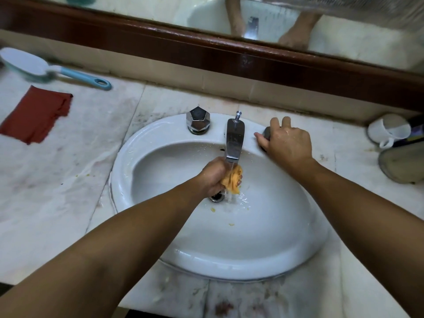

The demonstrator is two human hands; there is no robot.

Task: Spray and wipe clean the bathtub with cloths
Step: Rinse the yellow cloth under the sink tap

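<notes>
The person works at a white basin [128, 157], not the bathtub, which is nowhere in view; the step looks like rinsing or wetting a cloth for wiping. The left hand [214, 177] grips a bunched orange cloth [232, 183] in a closed fist right under the chrome spout [234, 141], where a thin stream runs through it toward the drain [216, 197]. The right hand [286, 143] curls its fingers over the right tap knob [266, 131], mostly covering it. To do this well, the cloth should be loosened and kneaded so the inner folds soak, then wrung over the basin, with the flow kept modest. Which way the knob turns cannot be told. A red cloth [36, 114] lies on the counter, well apart; no spray bottle shows, and the long-handled brush [46, 70] is blurred.
</notes>
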